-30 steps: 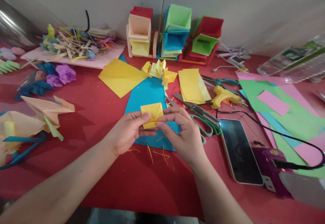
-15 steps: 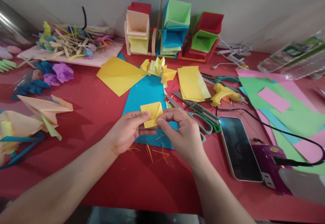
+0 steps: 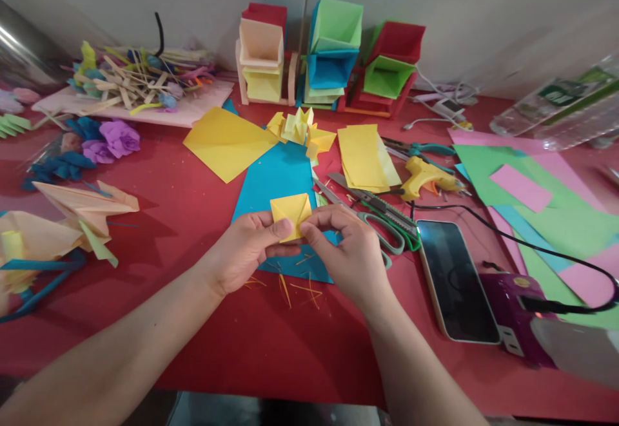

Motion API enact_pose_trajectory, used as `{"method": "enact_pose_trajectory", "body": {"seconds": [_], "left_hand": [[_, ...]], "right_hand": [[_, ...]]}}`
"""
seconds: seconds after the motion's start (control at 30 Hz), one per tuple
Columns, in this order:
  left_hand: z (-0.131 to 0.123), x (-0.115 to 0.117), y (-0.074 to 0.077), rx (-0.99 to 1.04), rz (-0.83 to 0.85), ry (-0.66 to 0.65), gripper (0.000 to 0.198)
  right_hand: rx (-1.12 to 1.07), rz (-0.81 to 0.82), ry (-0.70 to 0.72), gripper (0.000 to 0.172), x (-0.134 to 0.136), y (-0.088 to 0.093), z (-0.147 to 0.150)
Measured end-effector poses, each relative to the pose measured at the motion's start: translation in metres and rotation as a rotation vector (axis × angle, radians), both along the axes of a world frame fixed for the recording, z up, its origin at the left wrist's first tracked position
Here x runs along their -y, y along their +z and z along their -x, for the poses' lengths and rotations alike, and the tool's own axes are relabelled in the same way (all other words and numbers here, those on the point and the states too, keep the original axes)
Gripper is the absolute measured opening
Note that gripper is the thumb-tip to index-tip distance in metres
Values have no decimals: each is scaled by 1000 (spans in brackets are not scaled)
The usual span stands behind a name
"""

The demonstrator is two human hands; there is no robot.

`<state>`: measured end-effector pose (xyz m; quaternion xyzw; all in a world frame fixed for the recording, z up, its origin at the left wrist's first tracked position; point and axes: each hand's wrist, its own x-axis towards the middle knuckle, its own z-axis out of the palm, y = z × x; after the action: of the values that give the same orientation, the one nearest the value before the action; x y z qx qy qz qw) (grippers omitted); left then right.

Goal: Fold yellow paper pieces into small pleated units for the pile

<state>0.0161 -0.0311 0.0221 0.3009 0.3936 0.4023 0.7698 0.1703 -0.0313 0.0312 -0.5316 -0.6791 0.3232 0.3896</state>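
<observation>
Between both hands is a small folded square of yellow paper [image 3: 291,210], with crease lines running toward its middle. My left hand [image 3: 258,239] pinches its left side, thumb on top and fingers beneath. Thumb and forefinger of my right hand [image 3: 341,245] grip the lower right edge. Below the hands lies a blue paper sheet [image 3: 273,178]. Thin yellow paper strips [image 3: 285,289] are scattered near its front edge. Behind sit several folded yellow paper pieces [image 3: 300,128], a large yellow sheet [image 3: 227,144] and a stack of yellow paper rectangles [image 3: 360,157].
To the right are scissors [image 3: 387,236], a box cutter [image 3: 382,205], a yellow glue gun [image 3: 428,178], pliers [image 3: 430,149] and a phone [image 3: 457,281]. Coloured sheets [image 3: 565,232] lie beyond a black cable. Paper boxes [image 3: 333,68] stand at the back; paper flowers [image 3: 118,139] lie left.
The yellow square has turned slightly and shifted a little right in my fingers; its lower flap now lies folded against the middle. Both hands keep nearly the same place.
</observation>
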Motion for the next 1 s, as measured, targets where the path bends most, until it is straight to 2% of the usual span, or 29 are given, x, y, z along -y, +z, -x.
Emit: {"method": "enact_pose_trajectory", "body": {"seconds": [0.13, 0.47, 0.87, 1.0], "left_hand": [[-1, 2, -2, -36, -27, -1, 29], [-2, 3, -2, -72, -36, 10, 18], [-3, 2, -4, -162, -92, 0, 30], [1, 0, -3, -151, -125, -56, 34]], "right_hand": [[2, -1, -11, 10, 0, 0, -1], [13, -11, -6, 10, 1, 2, -1], [5, -49, -26, 8, 2, -2, 0], [-66, 25, -53, 7, 0, -4, -2]]}}
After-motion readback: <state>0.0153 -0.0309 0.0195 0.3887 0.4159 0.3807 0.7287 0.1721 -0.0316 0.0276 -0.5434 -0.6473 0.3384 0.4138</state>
